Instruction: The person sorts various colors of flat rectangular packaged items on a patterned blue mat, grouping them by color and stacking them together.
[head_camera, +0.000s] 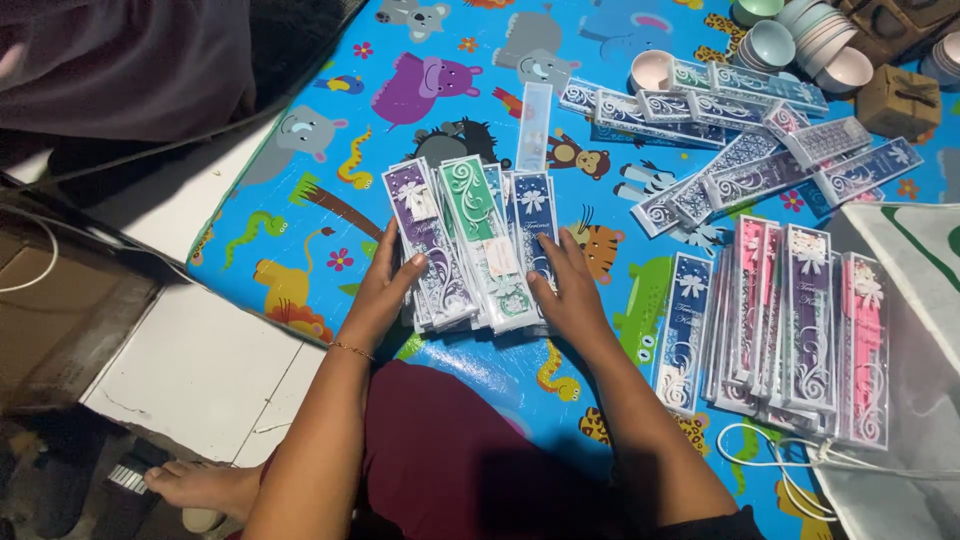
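Head view, largest to smallest:
- Mat: animal print, floor cover.
- Second stack: at 3 o'clock, well apart.
- Packets: centre fan, long axes toward 12 o'clock, between both hands.
- Left hand: fingers pressing packets' 9 o'clock edge.
- Right hand: fingers curled on 3 o'clock edge; equally near.

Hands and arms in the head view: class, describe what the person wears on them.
Both forearms are bare, with no sleeves, gloves or rings visible. The left hand has a thin gold-coloured bracelet at the wrist. The right hand and its wrist carry nothing.
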